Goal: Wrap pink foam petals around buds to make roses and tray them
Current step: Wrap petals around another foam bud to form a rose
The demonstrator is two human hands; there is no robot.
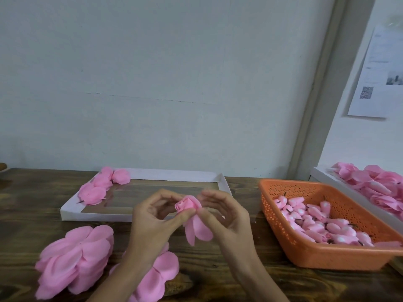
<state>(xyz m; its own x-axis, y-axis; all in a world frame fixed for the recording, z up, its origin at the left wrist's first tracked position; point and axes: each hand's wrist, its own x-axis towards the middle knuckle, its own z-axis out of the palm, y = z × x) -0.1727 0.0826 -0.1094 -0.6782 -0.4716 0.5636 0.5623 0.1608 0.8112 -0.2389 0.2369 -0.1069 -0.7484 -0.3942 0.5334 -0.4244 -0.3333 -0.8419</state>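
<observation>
Above the table's middle I hold a half-wrapped pink rose (188,205), with loose petals (199,231) hanging below it. My left hand (156,216) pinches its base from the left, thumb pressed under the bud. My right hand (224,211) pinches it from the right, fingers curled over the top. A white flat tray (224,182) lies behind, with a few finished roses (102,185) in its left corner. Stacks of pink foam petals (76,260) lie at front left. An orange basket (305,251) on the right holds several pink buds (318,223).
A second white tray (322,175) at far right carries several pink roses (375,184). More petals (159,273) lie under my left forearm. The dark wooden table (218,269) meets a pale wall behind. A printed sheet (379,79) hangs on the right wall.
</observation>
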